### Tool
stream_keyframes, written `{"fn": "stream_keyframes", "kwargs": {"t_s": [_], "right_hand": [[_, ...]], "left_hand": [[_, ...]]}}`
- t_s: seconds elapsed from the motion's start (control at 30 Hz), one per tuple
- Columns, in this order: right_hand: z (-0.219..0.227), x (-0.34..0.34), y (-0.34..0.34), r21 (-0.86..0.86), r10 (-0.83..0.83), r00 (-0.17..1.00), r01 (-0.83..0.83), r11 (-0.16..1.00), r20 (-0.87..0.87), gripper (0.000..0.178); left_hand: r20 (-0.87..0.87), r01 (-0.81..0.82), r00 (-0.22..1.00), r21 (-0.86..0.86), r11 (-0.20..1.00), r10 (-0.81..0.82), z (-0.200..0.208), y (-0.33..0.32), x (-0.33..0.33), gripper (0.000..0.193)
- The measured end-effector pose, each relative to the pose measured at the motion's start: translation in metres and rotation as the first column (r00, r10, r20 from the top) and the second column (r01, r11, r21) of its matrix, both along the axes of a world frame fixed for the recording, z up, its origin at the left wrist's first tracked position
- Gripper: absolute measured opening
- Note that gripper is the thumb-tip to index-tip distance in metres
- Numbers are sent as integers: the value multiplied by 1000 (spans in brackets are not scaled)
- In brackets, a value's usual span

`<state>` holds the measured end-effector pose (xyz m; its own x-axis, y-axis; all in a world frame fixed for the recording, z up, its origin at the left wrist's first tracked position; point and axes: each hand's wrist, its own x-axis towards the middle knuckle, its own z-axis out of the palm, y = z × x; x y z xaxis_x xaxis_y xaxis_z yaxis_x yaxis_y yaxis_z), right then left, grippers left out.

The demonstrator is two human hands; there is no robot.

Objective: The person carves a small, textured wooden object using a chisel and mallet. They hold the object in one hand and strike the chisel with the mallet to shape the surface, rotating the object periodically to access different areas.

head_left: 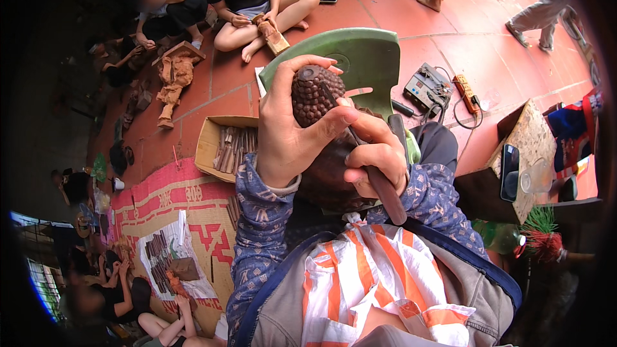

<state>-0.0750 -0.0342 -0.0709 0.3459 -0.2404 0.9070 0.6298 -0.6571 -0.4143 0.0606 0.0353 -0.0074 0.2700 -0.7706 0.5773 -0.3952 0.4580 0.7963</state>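
All around the grip, red tiled floor (475, 45); beyond it, a green plastic chair (377, 58). Within and beneath the grip, dark brown carved wood (328, 177), broad near the body and ending in a dome of round knobs (310, 99) under the fingers. Seems to be at detailing those knobs; calls next for a firm brace and small, controlled strokes. Left of the grip, an open cardboard box (207, 144) of wooden-handled tools (234, 146). Cups the dome from the left with the left hand (289, 128), fingers bent. Clasps a slim carving tool (387, 199) in the right hand (379, 148), closed around the handle, shaft slanting to the knobs. Contact of the dark tip (328, 94) with the wood: hard to tell.
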Motion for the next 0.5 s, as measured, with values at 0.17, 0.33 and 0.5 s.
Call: {"fn": "stream_keyframes", "kwargs": {"t_s": [0.17, 0.33, 0.5], "right_hand": [[2, -5, 1, 36, 22, 1000, -22, 999, 16, 25], [19, -14, 10, -159, -163, 986, 155, 975, -39, 23], [19, -16, 11, -196, -185, 980, 168, 966, -73, 24]], "left_hand": [[24, 24, 999, -38, 999, -23, -2, -2, 2, 65], [-38, 127, 991, -49, 991, -129, -2, -3, 6, 74], [-68, 156, 985, -7, 988, -156, 0, -2, 6, 78]]}}
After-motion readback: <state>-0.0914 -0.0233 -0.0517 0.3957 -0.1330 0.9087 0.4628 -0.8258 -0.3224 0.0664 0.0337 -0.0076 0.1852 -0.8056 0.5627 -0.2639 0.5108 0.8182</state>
